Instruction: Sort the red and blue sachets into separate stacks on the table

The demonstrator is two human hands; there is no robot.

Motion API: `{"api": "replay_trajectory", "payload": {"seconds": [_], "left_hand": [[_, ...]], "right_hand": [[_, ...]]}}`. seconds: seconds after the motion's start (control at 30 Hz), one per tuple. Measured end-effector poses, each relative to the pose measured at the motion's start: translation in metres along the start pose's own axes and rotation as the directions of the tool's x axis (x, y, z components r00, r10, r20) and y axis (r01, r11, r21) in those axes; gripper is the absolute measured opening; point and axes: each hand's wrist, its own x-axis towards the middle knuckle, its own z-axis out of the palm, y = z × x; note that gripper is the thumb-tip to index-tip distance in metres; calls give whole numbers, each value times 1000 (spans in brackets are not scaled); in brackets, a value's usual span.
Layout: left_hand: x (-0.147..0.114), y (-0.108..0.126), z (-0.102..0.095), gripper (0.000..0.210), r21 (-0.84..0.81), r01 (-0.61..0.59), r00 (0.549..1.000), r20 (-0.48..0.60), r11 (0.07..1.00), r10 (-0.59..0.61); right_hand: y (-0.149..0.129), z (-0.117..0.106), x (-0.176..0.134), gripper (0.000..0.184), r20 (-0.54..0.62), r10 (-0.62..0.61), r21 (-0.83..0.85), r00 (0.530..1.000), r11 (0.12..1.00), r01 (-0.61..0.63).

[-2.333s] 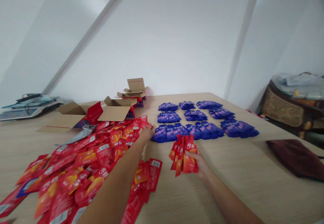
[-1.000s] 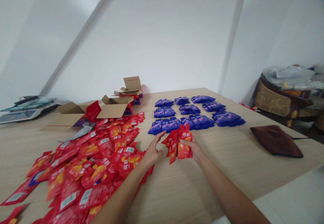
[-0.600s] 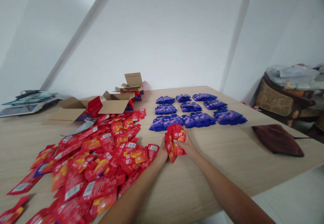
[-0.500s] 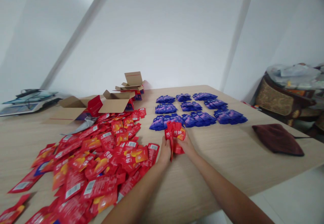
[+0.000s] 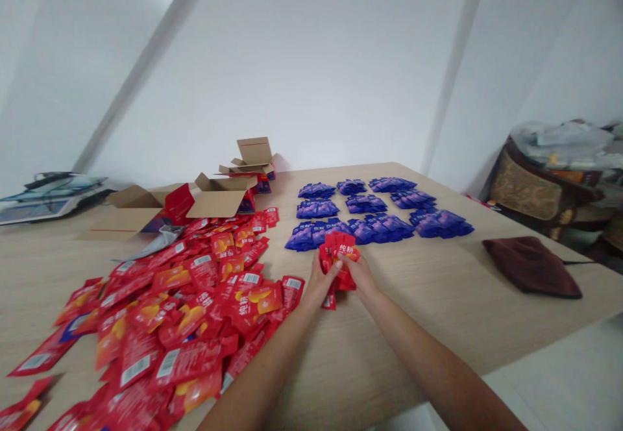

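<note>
Several red packets [image 5: 344, 248] are bunched together between my two hands, just above the table. My left hand [image 5: 321, 282] is closed around their left side, its thumb across the front. From the right, my right hand [image 5: 357, 272] grips the same bunch with thumb and fingers. A large loose heap of red packets [image 5: 195, 314] with orange fruit pictures and barcodes spreads to the left of my forearm. Beyond my hands, purple packets [image 5: 379, 228] lie in overlapping groups, set out in rows.
Open cardboard boxes [image 5: 221, 202] stand behind the red heap. A scale-like device [image 5: 43, 200] lies at the far left. On the right are a dark brown cloth pouch [image 5: 533, 265] and, past the table [image 5: 438, 314], a patterned chair [image 5: 523, 187] bearing plastic bags.
The red packets, spread apart between my hands before, are now pressed closer together. My left thumb has come across their front, and both hands have drawn nearer each other.
</note>
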Motion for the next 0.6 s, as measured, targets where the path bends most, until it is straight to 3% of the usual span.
{"api": "replay_trajectory", "payload": {"seconds": [0.07, 0.13, 0.23, 0.33, 0.5, 0.6], "left_hand": [[-6, -5, -4, 79, 42, -63, 998, 3, 997, 63], [-8, -7, -8, 72, 15, -73, 997, 1, 997, 73], [-8, -3, -17, 45, -125, 70, 997, -10, 990, -72], [-6, 7, -28, 37, -200, 188, 979, -40, 962, -200], [-2, 19, -30, 37, -209, 74, 970, -212, 975, -119], [-3, 21, -17, 44, -239, 106, 970, -189, 965, -153]], "right_hand": [[4, -2, -2, 33, -5, -32, -45, 999, 999, 32], [6, -3, -6, 34, -18, -64, -82, 998, 995, 62], [5, -5, -12, 35, -20, -71, -86, 997, 994, 69], [0, -5, -16, 37, 4, -32, -37, 999, 999, 32], [-4, -5, -17, 37, 133, 137, 138, 982, 978, -155], [-5, -7, -17, 35, 229, 240, 164, 943, 946, -281]]}}
